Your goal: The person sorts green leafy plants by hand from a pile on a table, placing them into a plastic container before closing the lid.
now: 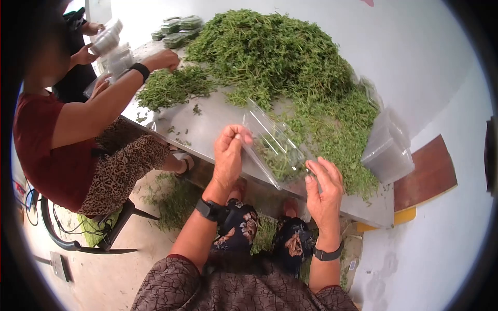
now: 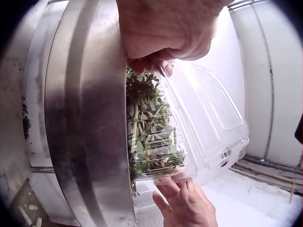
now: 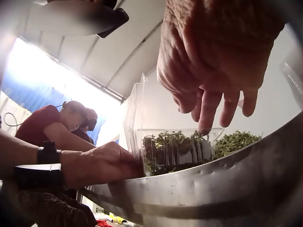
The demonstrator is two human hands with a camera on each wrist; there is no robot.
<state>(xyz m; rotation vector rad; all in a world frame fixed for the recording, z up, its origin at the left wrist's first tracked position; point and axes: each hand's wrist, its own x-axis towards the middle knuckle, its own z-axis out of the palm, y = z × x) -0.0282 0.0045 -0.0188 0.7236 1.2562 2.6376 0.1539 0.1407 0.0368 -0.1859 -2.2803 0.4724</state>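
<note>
Filling is under way: your left hand (image 1: 228, 155) pinches the clear clamshell box (image 1: 275, 150) at the counter (image 1: 207, 124) edge, while your right hand (image 1: 324, 189), fingers straight, touches its near rim. Next, I judge, more greens (image 1: 290, 67) or closing the lid.

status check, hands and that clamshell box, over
Left hand grips clamshell box at its near end. Right hand open, fingers touching the other end. Box part-filled with greens, lid up. Nothing in the way.

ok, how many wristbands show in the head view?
3. One on the wearer's left wrist, one on the right wrist, one on the seated person's wrist at the table's far left. Other wrists may be hidden.
</note>
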